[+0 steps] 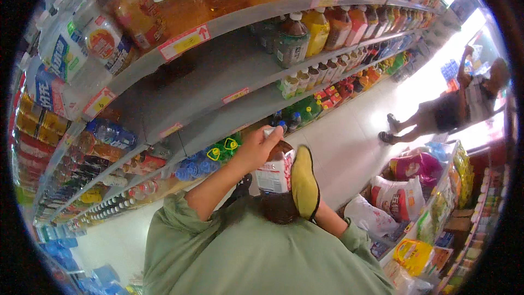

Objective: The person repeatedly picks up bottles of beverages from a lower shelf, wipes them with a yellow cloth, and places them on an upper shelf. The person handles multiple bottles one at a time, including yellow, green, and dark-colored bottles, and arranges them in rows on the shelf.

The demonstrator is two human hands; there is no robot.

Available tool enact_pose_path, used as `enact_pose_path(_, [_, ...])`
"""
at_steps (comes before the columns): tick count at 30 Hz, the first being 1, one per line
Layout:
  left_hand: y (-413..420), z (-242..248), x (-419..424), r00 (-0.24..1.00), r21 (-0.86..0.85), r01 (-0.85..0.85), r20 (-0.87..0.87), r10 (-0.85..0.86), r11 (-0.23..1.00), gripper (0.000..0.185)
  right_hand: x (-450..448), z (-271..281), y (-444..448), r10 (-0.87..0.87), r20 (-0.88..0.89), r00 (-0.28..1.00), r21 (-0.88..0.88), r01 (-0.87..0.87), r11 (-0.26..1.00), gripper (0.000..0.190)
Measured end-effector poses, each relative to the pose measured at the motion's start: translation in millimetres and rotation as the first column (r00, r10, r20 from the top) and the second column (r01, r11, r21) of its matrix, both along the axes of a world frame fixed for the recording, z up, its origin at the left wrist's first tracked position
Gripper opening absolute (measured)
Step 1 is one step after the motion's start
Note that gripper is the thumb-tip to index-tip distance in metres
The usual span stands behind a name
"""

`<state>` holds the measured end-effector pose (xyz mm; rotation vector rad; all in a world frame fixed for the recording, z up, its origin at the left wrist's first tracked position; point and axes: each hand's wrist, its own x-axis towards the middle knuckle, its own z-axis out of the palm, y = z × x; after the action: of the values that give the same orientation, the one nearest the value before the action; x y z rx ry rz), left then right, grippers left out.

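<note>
My left hand (258, 147) grips the neck and cap of a large plastic bottle (278, 176) of dark brown drink, held upright against the front of my green shirt. A white and red label with writing wraps around the bottle. On its right side lies a yellow cloth or mitt (305, 184) with a dark edge, pressed to the bottle. My right forearm runs up behind this yellow thing, and it hides my right hand.
Shelves (204, 78) of bottled drinks curve along the left and top, with blue and green bottles (204, 159) at floor level. On the right, a bin (405, 229) holds bagged goods. Another person (454, 106) stands by the bright doorway at the far right, an arm raised.
</note>
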<state>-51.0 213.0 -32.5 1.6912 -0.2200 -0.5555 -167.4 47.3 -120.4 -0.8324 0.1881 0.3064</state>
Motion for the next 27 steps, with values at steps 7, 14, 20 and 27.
enact_pose_path(7, [6, 18, 9, 0.883, 0.280, 0.205, 0.361, -0.300, 0.938, 0.046, 52, 8, -2, -0.097, -0.139, 0.986, 0.109, 0.112, 0.988, 0.038])
enact_pose_path(14, [2, -9, 27, 0.934, 0.375, 0.189, 0.218, -0.285, 0.907, 0.061, 4, 17, 24, 0.100, 0.330, 0.939, -0.579, 0.118, 0.807, 0.039])
enact_pose_path(20, [3, -42, 38, 0.970, 0.354, 0.191, 0.073, -0.230, 0.916, 0.061, -25, 30, 36, 0.474, 0.501, 0.724, -0.860, 0.476, 0.183, 0.044])
enact_pose_path(27, [24, -82, 49, 0.985, 0.116, 0.168, -0.054, -0.163, 0.979, 0.055, -12, 14, 42, 0.271, 0.436, 0.858, -0.838, 0.276, 0.471, 0.078])
